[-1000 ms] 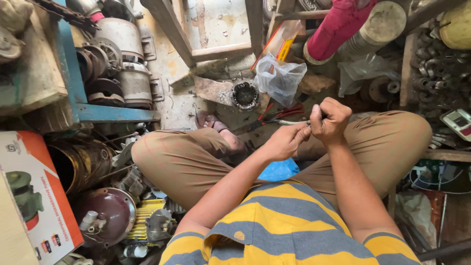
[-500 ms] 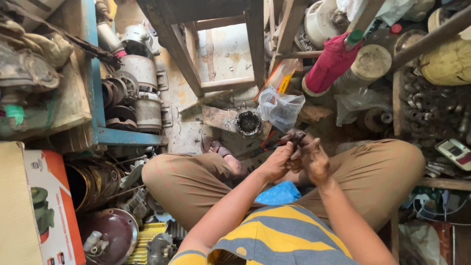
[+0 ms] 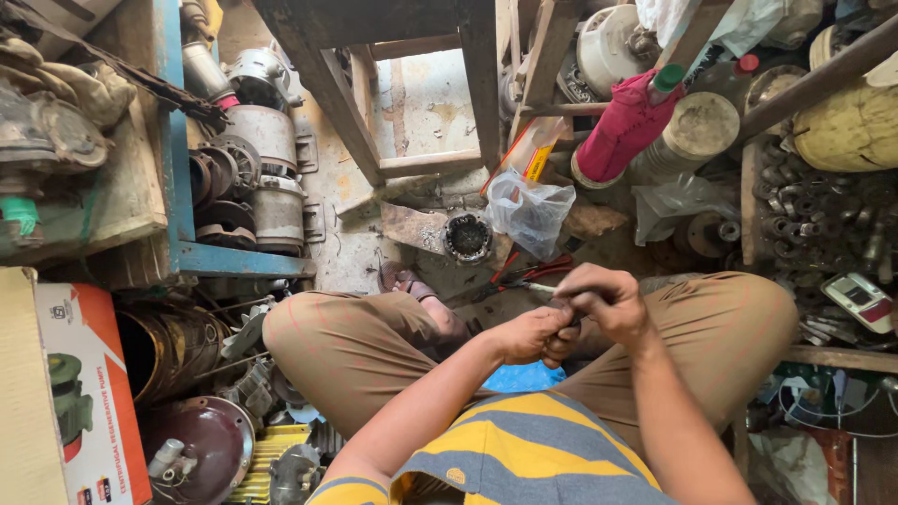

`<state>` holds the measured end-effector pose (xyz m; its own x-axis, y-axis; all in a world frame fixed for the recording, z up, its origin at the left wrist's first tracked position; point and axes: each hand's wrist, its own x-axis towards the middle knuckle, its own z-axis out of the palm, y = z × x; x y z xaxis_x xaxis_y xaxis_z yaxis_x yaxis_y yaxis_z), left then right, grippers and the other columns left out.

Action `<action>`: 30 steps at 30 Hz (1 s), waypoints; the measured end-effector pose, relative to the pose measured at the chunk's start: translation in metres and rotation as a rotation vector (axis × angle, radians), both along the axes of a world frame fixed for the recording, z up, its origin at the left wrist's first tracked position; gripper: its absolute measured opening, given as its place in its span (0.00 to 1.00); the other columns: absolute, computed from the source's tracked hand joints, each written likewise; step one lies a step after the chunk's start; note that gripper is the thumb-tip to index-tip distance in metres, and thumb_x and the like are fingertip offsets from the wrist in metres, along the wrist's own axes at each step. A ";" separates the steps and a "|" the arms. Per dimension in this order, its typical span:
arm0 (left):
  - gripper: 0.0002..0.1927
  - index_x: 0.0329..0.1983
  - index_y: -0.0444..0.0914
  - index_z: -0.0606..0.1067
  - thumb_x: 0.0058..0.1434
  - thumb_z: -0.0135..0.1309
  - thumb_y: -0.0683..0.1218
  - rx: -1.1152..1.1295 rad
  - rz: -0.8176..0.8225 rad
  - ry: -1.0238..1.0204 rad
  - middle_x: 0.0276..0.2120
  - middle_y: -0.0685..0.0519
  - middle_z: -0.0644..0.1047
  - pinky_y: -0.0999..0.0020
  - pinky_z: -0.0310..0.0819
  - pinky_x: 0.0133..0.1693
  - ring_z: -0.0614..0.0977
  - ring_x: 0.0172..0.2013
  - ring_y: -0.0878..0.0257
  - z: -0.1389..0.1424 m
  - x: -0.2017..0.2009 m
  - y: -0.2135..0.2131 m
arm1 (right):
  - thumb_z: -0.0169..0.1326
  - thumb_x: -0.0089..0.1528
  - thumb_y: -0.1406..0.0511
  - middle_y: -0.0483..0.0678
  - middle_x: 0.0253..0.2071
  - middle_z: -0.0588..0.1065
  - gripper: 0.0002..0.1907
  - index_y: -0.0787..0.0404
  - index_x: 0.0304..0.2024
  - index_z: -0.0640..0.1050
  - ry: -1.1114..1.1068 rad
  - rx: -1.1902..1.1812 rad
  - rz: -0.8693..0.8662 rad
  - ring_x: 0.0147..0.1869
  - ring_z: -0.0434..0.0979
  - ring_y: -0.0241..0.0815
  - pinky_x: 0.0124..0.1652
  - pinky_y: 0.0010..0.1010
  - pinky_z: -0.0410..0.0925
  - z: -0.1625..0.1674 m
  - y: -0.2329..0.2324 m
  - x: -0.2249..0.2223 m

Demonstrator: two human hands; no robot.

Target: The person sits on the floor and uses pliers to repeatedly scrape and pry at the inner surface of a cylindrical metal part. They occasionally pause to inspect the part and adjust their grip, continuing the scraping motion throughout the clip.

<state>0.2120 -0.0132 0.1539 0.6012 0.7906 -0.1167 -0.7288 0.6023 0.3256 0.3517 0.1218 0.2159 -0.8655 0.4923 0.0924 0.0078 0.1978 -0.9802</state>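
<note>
I see my left hand (image 3: 531, 335) and right hand (image 3: 603, 301) pressed together just above my crossed legs, near the middle of the view. The right hand is curled tight around a thin metal tool (image 3: 541, 289), whose tip pokes out toward 10 o'clock from the fingers. The left hand is closed narrowly beneath it, fingers bunched against the right hand; whatever small thing it pinches is hidden, so I cannot tell what it holds. Just beyond the tool's tip, at 11 o'clock, red-handled pliers (image 3: 533, 271) lie on the floor. Farther at 11 o'clock sits a round toothed metal part (image 3: 467, 238), and just right of that, at 12 o'clock from the hands, a crumpled clear plastic bag (image 3: 530, 212). At 1 o'clock a red bottle (image 3: 625, 128) with a green cap leans among clutter. Well off at 9 o'clock, motor housings (image 3: 265, 173) stand on a blue shelf (image 3: 238, 260), and at 8 o'clock an orange and white box (image 3: 89, 393) rests at the edge.
</note>
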 end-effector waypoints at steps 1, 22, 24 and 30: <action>0.25 0.28 0.48 0.61 0.74 0.40 0.67 0.012 0.019 0.061 0.22 0.63 0.53 0.71 0.48 0.26 0.53 0.22 0.69 -0.001 0.000 -0.002 | 0.64 0.61 0.63 0.48 0.43 0.85 0.11 0.58 0.45 0.85 -0.152 0.219 0.029 0.48 0.85 0.41 0.50 0.32 0.77 0.011 0.004 0.004; 0.07 0.40 0.37 0.74 0.61 0.51 0.44 0.873 0.231 1.534 0.32 0.42 0.78 0.49 0.70 0.37 0.78 0.37 0.41 0.041 -0.008 -0.013 | 0.63 0.56 0.66 0.50 0.34 0.84 0.11 0.64 0.40 0.84 -0.569 -0.324 0.140 0.38 0.80 0.35 0.40 0.28 0.73 0.003 0.020 0.033; 0.06 0.40 0.37 0.73 0.63 0.51 0.43 0.898 0.275 1.432 0.32 0.42 0.77 0.50 0.70 0.38 0.78 0.37 0.41 0.047 -0.010 -0.015 | 0.64 0.58 0.67 0.50 0.35 0.83 0.09 0.67 0.38 0.84 -0.431 -0.587 0.257 0.39 0.81 0.37 0.43 0.30 0.74 -0.004 0.024 0.034; 0.14 0.42 0.37 0.70 0.77 0.47 0.52 0.327 0.480 0.644 0.29 0.57 0.70 0.67 0.65 0.34 0.70 0.31 0.66 0.048 -0.017 -0.006 | 0.63 0.62 0.72 0.49 0.37 0.80 0.04 0.63 0.39 0.81 0.273 -0.799 -0.307 0.36 0.77 0.39 0.38 0.30 0.69 -0.007 -0.026 -0.004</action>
